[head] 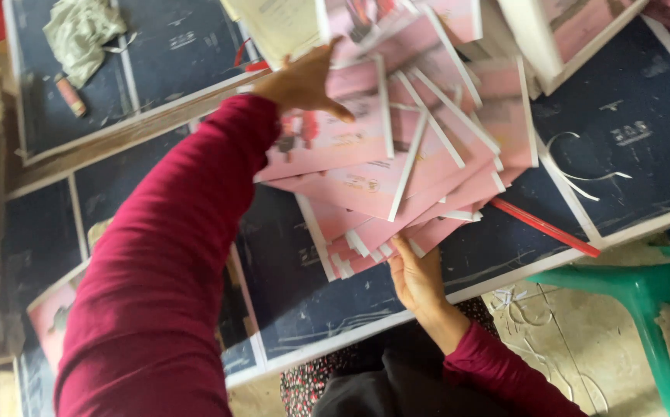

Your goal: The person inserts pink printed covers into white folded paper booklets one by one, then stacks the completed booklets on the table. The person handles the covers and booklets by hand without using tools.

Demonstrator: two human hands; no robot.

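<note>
Dark blue boards with pale edges make up the surface point(644, 116) — scuffed, and strewn with thin white paper strips point(582, 166). A fanned pile of pink booklets point(404, 154) lies between the two hands. The left hand point(304, 81), on a dark red sleeve, rests on the far side of the pile, its grip spread flat on a cover with the thumb pointing across it. The right hand point(416, 278) meets the near edge of the pile, fingers tucked under the lowest booklets — its grip cannot be made out. Beyond the left hand lies a crumpled pale cloth point(80, 35). Right of the right hand, a red rod point(543, 226) lies along the board edge, and a green plastic stool point(644, 297) stands on worn flooring.
</note>
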